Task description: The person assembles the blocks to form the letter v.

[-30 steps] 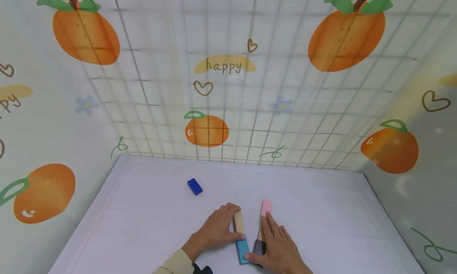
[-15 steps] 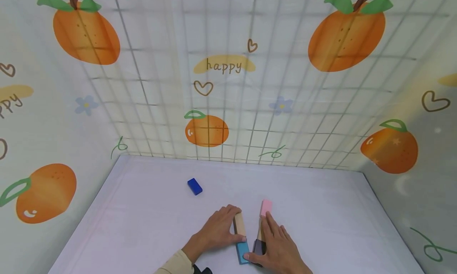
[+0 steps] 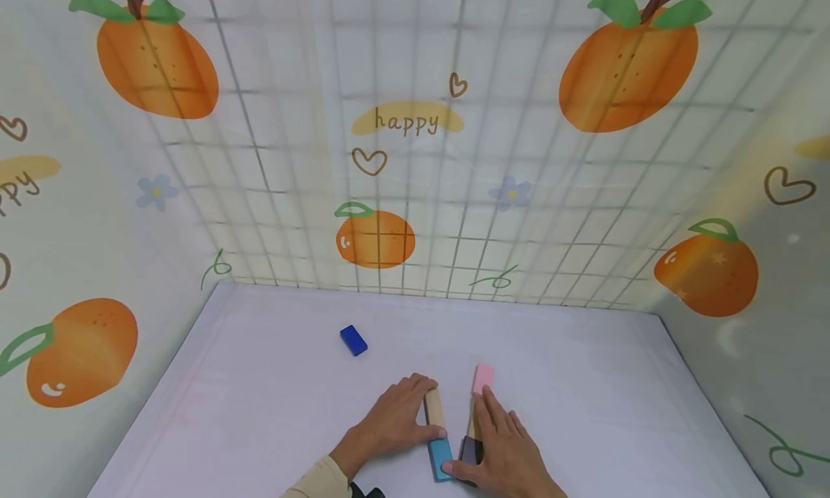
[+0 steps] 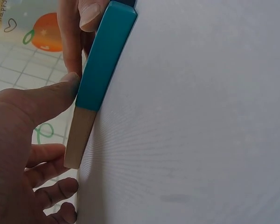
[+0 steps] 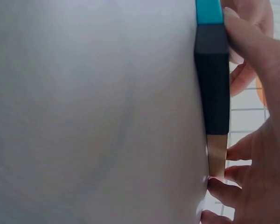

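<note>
Two rows of blocks lie on the white table, converging toward its near side. In the left row, a plain wooden block (image 3: 435, 409) meets a teal block (image 3: 439, 458). My left hand (image 3: 393, 416) grips the wooden block, fingertips at its far end and thumb by the joint with the teal one. A black block (image 3: 470, 450), another wooden block (image 5: 217, 156) and a pink block (image 3: 483, 378) form the right row. My right hand (image 3: 512, 455) lies along that row with extended fingers, index tip by the pink block. Its thumb touches the teal block's near end, and the hand partly hides the row.
A dark blue block (image 3: 354, 340) lies apart, farther back and left on the white table (image 3: 272, 383). Printed curtains (image 3: 415, 174) with oranges and a grid enclose the back and sides.
My left hand has shifted very slightly toward the near side together with the wooden block. The right hand and its row of blocks look the same.
</note>
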A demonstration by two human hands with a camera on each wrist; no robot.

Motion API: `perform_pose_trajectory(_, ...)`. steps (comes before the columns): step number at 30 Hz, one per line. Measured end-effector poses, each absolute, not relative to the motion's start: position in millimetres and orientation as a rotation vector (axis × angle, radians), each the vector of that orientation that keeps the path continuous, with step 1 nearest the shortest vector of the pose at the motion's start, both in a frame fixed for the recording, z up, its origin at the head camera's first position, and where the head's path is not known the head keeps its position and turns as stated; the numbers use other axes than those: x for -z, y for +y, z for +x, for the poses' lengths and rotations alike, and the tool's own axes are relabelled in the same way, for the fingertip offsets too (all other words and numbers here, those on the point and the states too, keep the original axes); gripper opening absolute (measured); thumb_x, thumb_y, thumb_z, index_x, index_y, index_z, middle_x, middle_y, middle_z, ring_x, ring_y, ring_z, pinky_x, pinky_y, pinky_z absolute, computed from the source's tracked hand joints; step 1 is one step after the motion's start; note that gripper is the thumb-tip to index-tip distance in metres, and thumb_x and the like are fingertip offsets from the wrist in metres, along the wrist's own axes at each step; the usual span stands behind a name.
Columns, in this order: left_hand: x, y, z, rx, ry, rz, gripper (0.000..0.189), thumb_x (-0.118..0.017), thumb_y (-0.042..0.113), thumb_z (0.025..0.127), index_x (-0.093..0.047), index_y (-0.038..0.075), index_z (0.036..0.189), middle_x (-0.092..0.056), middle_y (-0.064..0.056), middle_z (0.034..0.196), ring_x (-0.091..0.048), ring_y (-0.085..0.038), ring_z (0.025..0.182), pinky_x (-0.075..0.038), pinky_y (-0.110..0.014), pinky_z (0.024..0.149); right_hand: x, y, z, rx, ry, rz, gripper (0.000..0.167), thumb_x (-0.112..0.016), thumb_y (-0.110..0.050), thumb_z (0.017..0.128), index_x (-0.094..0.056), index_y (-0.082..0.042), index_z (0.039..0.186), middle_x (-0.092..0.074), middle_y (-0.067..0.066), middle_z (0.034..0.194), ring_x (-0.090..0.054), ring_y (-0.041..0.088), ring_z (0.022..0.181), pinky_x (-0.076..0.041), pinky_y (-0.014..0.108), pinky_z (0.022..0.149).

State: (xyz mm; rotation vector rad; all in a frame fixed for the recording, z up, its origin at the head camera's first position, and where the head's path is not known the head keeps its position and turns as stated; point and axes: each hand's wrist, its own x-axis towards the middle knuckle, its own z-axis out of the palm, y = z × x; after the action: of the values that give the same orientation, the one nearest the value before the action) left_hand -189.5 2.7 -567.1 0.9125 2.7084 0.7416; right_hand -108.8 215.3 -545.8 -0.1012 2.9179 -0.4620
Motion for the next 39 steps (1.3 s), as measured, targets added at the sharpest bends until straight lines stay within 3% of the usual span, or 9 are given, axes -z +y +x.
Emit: perform_pose_trajectory(39, 561.6, 5.2, -187.1, -0.717, 2.708, 0.905, 0.076, -0.07, 0.062, 0.087, -0.05, 0.017, 0.146, -0.053, 0.002, 0.138, -0.052, -0.015, 0.12, -0.046, -0.039, 0.102, 545.2, 214.9, -107.9, 0.464, 2.921, -0.105, 0.139, -0.059, -0.094, 0.062, -0.026, 0.001, 0.158, -0.022, 0.025, 0.163, -0.034, 0.045, 0.143, -0.026, 0.066, 0.112)
